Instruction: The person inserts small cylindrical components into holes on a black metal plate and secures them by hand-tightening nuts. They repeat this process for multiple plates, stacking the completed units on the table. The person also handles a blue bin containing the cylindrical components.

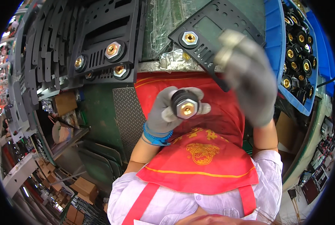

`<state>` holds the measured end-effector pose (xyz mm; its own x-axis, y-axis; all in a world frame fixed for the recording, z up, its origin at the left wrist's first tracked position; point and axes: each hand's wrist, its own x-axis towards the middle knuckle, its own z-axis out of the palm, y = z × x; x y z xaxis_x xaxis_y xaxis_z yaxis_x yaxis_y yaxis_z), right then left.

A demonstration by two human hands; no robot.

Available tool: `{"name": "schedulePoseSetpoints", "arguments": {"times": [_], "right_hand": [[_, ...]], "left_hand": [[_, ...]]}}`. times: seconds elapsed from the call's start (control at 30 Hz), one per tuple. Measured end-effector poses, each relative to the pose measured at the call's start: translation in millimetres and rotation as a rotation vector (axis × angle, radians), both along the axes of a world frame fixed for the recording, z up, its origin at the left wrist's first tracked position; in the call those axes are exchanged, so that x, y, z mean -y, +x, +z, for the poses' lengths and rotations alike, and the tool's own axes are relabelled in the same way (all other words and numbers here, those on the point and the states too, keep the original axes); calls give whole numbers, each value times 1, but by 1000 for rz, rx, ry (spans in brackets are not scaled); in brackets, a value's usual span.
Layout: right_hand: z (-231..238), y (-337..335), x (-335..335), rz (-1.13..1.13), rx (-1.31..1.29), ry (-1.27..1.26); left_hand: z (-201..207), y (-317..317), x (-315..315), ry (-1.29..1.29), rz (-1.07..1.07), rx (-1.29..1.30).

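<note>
Between the fingers of the left hand (163,108) sits a round black fitting (184,103), its silver six-sided nut and brass middle turned up toward the camera. Those fingers, in a grey glove, are curled around its sides in a snug hold, and a blue coiled band (158,138) circles the wrist just behind them. Beyond and to the right of the left fingers, the right hand (252,77), also gloved, is blurred; whether its fingers are wide, narrow or holding anything, I cannot tell. Under the right fingertips lies a slanted black plate (205,26) with slots and holes, though I cannot tell whether they touch it. Left of those fingertips, a nut (190,38) with a brass middle sits on that plate. The plate rests on a green table (158,33), ahead of the left fingers. To the right of the right fingers stands a blue bin (273,33) filled with many similar black fittings (300,38). Ahead and to the left of the left fingers are more black panels (103,32), with several brass-centred nuts (113,50) on them. Below both hands hangs a red apron (167,174).
</note>
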<state>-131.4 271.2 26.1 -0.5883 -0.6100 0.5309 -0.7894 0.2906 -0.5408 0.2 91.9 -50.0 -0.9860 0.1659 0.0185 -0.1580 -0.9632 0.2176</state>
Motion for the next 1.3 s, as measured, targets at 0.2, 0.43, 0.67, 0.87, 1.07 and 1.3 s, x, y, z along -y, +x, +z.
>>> {"name": "schedulePoseSetpoints", "arguments": {"times": [0.2,0.43,0.67,0.87,1.07,1.3], "right_hand": [[-2,25,16,135,369,-139],[-18,-4,11,-189,310,-268],[-10,40,28,8,170,-5],[-10,38,22,176,51,103],[-4,38,22,485,230,-62],[2,22,17,276,242,-165]], "left_hand": [[-3,-4,-3,-297,90,163],[-4,1,1,-301,163,42],[-4,-4,-2,-578,244,195],[-2,-3,-5,-505,204,228],[-7,-2,-6,-378,-59,314],[-6,4,-13,-318,95,185]]}}
